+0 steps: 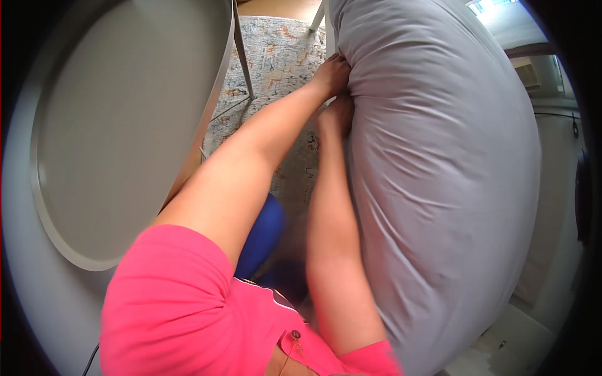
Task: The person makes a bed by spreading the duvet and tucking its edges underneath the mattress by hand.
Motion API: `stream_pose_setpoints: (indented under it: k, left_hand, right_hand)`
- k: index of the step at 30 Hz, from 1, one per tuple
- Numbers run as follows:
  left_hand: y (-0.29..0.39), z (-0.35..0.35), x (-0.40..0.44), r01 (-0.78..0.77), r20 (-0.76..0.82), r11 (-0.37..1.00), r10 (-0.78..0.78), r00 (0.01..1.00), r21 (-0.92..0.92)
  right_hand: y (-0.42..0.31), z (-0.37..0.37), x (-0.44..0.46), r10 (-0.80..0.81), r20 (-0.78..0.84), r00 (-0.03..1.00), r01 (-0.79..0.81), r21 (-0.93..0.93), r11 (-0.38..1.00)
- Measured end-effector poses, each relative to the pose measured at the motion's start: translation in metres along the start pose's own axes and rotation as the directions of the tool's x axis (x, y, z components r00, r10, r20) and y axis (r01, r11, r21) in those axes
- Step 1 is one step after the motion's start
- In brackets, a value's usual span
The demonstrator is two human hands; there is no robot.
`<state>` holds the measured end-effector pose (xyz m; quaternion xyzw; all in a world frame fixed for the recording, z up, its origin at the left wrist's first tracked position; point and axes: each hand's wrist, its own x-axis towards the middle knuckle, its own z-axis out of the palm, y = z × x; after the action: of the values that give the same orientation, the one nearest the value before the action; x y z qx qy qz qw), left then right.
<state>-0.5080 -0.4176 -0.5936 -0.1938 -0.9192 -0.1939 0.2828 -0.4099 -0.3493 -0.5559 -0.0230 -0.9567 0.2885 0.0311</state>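
A grey bed sheet [439, 163] covers a thick mattress, with creases fanning out from its left side, where both hands are. My left hand [332, 74] is farther away, knuckles bent at the sheet's lower edge, its fingers closed on the fabric. Just nearer to me, my right hand [338, 114] is pressed in against the same edge, its curled fingers mostly hidden by the sheet and shadow. Both arms reach down along the mattress side.
A large oval tray-like tabletop [125, 131] with a raised rim and thin metal legs stands close on the left. A patterned rug [276, 53] lies below. A white leg [318, 17] shows beyond my hands. Blue-clad knees [263, 232] are under me.
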Motion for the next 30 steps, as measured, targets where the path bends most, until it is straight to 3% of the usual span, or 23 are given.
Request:
stream_pose_setpoints:
  k: [2, 3, 5, 6, 7, 9, 10, 12, 16, 17, 20, 23, 26, 27, 28, 30]
  left_hand:
    - [-0.002, 0.003, 0.006, 0.045, 0.065, 0.994, -0.039, 0.997, -0.096]
    - [-0.001, -0.006, 0.007, 0.113, 0.227, 0.991, -0.094, 0.969, -0.072]
    - [0.009, -0.047, 0.010, 0.201, 0.511, 0.980, -0.179, 0.841, 0.012]
    - [0.017, -0.063, 0.007, 0.302, 0.578, 0.953, -0.250, 0.777, 0.006]
    - [0.016, -0.067, -0.011, 0.318, 0.542, 0.947, -0.242, 0.804, -0.049]
    - [0.027, -0.088, -0.045, 0.210, 0.338, 0.951, -0.125, 0.933, -0.226]
    - [0.031, -0.092, -0.053, 0.129, 0.304, 0.964, -0.054, 0.951, -0.231]
    - [0.041, -0.093, -0.062, -0.032, 0.246, 0.970, 0.092, 0.965, -0.239]
    - [0.063, -0.069, -0.059, -0.054, 0.284, 0.998, 0.060, 0.957, -0.027]
    - [0.058, -0.060, -0.064, -0.174, 0.108, 0.983, 0.179, 0.978, -0.053]
    - [0.061, -0.064, -0.057, -0.184, 0.262, 0.973, 0.142, 0.954, 0.142]
    - [0.062, -0.052, -0.018, -0.157, 0.578, 0.963, 0.001, 0.816, 0.218]
    - [0.058, -0.030, -0.012, -0.098, 0.544, 0.966, -0.049, 0.838, 0.238]
    - [0.060, -0.045, -0.018, -0.156, 0.568, 0.960, -0.003, 0.823, 0.232]
    - [0.063, -0.046, -0.032, -0.132, 0.471, 0.972, 0.026, 0.882, 0.193]
    - [0.065, -0.056, -0.066, -0.085, 0.266, 0.989, 0.049, 0.963, 0.124]
  right_hand:
    - [-0.002, -0.010, 0.024, 0.089, 0.257, 0.962, -0.077, -0.057, 0.995]
    - [-0.004, -0.015, 0.028, 0.134, 0.369, 0.920, -0.109, -0.090, 0.990]
    - [0.005, -0.012, 0.014, -0.018, 0.233, 0.972, 0.019, -0.003, 1.000]
    - [0.012, -0.010, 0.004, -0.086, 0.163, 0.983, 0.084, 0.022, 0.996]
    - [0.007, -0.015, -0.022, -0.144, 0.102, 0.984, 0.151, -0.064, 0.986]
    - [-0.002, -0.019, -0.090, -0.254, 0.003, 0.967, 0.248, -0.236, 0.940]
    - [0.000, -0.017, -0.119, -0.304, -0.041, 0.952, 0.276, -0.316, 0.908]
    - [0.005, -0.022, -0.158, -0.196, -0.095, 0.976, 0.179, -0.165, 0.970]
    - [0.024, -0.039, -0.184, -0.061, -0.104, 0.993, 0.068, 0.061, 0.996]
    - [0.022, -0.039, -0.178, -0.030, -0.096, 0.995, 0.040, 0.095, 0.995]
    - [0.002, -0.044, -0.161, 0.097, -0.058, 0.994, -0.093, 0.072, 0.993]
    - [0.007, -0.046, -0.148, 0.128, -0.032, 0.991, -0.124, 0.089, 0.988]
    - [0.032, -0.053, -0.136, 0.007, -0.001, 1.000, -0.007, 0.209, 0.978]
    - [0.037, -0.054, -0.132, -0.032, 0.010, 0.999, 0.028, 0.248, 0.968]
    - [0.042, -0.054, -0.128, -0.075, 0.019, 0.997, 0.066, 0.293, 0.954]
    - [0.045, -0.059, -0.125, -0.062, 0.168, 0.984, -0.015, 0.423, 0.906]
